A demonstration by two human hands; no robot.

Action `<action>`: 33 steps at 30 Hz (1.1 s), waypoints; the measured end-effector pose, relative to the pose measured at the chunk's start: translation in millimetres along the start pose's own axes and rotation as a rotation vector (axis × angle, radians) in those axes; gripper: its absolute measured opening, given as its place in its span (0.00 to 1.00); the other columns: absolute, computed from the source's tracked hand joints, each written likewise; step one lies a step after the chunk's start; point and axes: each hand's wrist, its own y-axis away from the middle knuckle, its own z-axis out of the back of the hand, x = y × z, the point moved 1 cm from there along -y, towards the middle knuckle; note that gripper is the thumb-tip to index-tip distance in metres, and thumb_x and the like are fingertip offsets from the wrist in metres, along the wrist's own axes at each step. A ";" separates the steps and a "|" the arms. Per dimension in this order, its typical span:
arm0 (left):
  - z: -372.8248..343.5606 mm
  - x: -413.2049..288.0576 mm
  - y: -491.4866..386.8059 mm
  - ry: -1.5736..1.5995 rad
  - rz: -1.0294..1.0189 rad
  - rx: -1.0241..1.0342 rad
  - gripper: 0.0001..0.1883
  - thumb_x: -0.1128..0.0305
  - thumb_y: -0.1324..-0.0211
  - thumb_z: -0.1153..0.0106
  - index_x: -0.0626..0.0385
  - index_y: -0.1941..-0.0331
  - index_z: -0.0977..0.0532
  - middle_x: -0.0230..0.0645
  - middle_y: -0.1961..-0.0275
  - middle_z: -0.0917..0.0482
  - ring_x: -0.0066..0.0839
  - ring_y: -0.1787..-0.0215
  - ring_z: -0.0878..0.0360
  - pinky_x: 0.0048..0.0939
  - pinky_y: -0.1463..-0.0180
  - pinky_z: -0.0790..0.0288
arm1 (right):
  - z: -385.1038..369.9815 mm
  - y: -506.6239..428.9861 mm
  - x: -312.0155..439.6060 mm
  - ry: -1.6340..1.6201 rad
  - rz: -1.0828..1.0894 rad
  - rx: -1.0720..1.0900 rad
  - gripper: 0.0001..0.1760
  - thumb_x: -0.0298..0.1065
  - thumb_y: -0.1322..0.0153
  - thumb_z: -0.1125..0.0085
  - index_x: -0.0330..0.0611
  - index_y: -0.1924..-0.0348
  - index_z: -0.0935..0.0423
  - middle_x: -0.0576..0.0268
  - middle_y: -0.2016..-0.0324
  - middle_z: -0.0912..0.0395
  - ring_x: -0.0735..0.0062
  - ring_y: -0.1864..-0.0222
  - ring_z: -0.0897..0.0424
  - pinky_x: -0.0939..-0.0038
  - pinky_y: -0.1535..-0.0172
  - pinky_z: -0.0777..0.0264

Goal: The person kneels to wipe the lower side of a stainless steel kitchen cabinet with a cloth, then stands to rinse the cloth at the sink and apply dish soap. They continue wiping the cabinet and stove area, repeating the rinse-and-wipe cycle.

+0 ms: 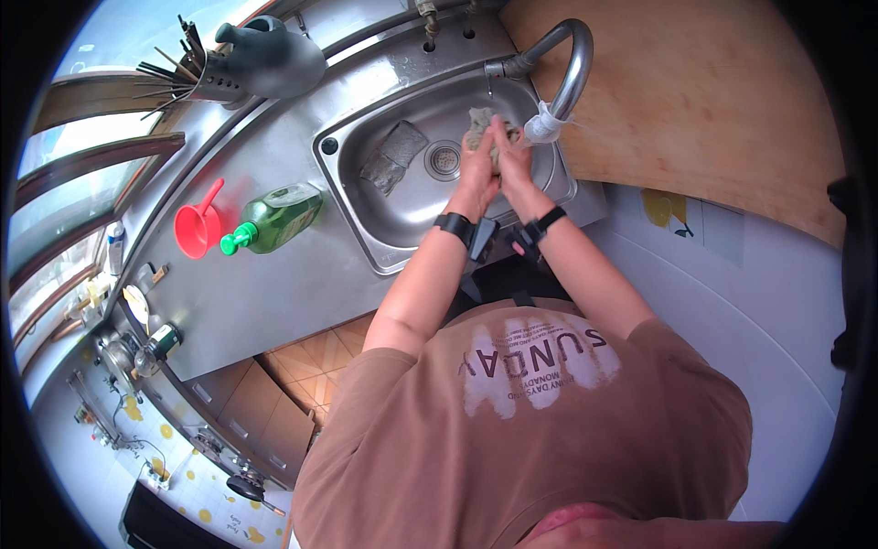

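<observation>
A bunched, wet-looking grey-beige cloth [482, 119] is pressed between my two hands over the right part of the stainless-steel sink [384, 233]. My left hand [477, 168] holds its left side, and my right hand [513, 159] closes on it from the right, fingertips near each other. Just right of the cloth is the end of the curved metal faucet [579, 65], wrapped in white cloth [543, 126]. A folded grey cloth or pad [394, 158] lies flat on the sink floor, left of the drain strainer [444, 160]. The hands partly hide the held cloth.
Left of the sink, a green pump bottle [281, 216] lies on the steel counter beside a red plastic ladle [197, 230]. A holder with chopsticks [216, 86] and a grey jug [274, 62] stand by the window. A wooden board [686, 103] adjoins the sink's right side.
</observation>
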 end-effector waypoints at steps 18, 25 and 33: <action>35.0 -7.4 -27.3 -0.198 -0.019 -0.191 0.20 0.67 0.26 0.39 0.59 0.36 0.30 0.43 0.43 0.18 0.38 0.45 0.16 0.39 0.46 0.18 | -17.1 59.2 -13.5 0.234 0.034 0.055 0.24 0.43 0.20 0.34 0.43 0.38 0.31 0.57 0.48 0.25 0.69 0.46 0.24 0.66 0.41 0.27; 24.9 9.9 -13.3 -0.006 0.130 -0.079 0.19 0.66 0.24 0.44 0.55 0.35 0.30 0.44 0.42 0.21 0.38 0.49 0.16 0.43 0.44 0.20 | -13.2 21.2 8.6 -0.193 -0.138 0.121 0.14 0.41 0.25 0.28 0.42 0.57 0.22 0.66 0.59 0.20 0.76 0.56 0.21 0.70 0.55 0.25; 43.6 27.3 -7.9 0.083 0.120 0.050 0.18 0.58 0.20 0.49 0.58 0.38 0.27 0.42 0.43 0.20 0.35 0.46 0.17 0.39 0.40 0.20 | -11.7 0.8 0.2 0.142 -0.132 0.125 0.22 0.40 0.30 0.23 0.36 0.53 0.23 0.56 0.48 0.23 0.69 0.47 0.23 0.67 0.45 0.28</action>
